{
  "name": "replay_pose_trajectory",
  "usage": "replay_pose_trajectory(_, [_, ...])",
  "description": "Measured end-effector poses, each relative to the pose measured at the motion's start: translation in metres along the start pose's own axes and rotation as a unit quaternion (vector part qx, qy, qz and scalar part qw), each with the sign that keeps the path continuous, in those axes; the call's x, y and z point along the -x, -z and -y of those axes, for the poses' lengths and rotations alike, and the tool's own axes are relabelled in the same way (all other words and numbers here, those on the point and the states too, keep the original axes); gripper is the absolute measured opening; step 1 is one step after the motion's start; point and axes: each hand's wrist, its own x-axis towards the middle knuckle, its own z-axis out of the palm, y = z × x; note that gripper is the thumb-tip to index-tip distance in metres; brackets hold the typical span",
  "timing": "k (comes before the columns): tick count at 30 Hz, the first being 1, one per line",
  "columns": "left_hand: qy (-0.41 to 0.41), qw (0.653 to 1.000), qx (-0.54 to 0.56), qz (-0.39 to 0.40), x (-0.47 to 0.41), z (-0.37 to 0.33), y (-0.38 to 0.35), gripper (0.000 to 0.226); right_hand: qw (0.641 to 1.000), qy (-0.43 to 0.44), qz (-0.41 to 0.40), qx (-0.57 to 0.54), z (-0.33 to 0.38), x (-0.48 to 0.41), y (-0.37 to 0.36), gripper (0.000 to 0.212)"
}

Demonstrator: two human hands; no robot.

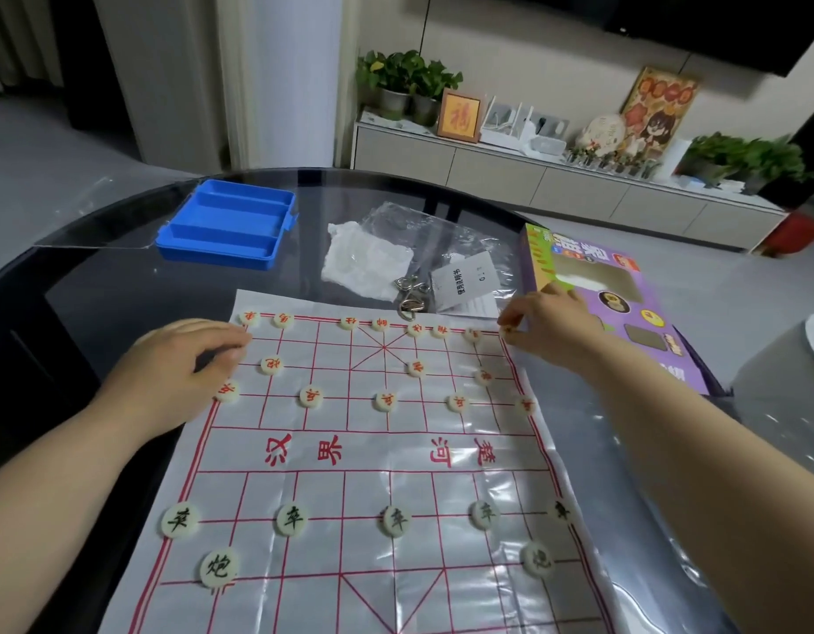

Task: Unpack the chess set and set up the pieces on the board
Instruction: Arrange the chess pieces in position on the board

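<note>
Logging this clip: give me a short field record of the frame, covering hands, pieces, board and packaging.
board: white paper sheet with red grid, flat on the dark glass table
far half: round cream pieces with red characters
near half: round cream pieces with black characters, two rows visible
left hand: rests on sheet's far-left edge, fingers bent
right hand: pinches one red-character piece at the far-right corner
packaging: blue plastic tray, clear plastic bag, purple cardboard box, beyond the board
</note>
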Motion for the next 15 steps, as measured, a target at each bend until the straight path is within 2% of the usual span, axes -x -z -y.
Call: replay_pose_trajectory(15, [0.006,1.000,0.000,0.007,-0.006,0.007,-0.005,0.029,0.999,0.002,-0.031,0.008,-0.005,-0.009,-0.018,0.024])
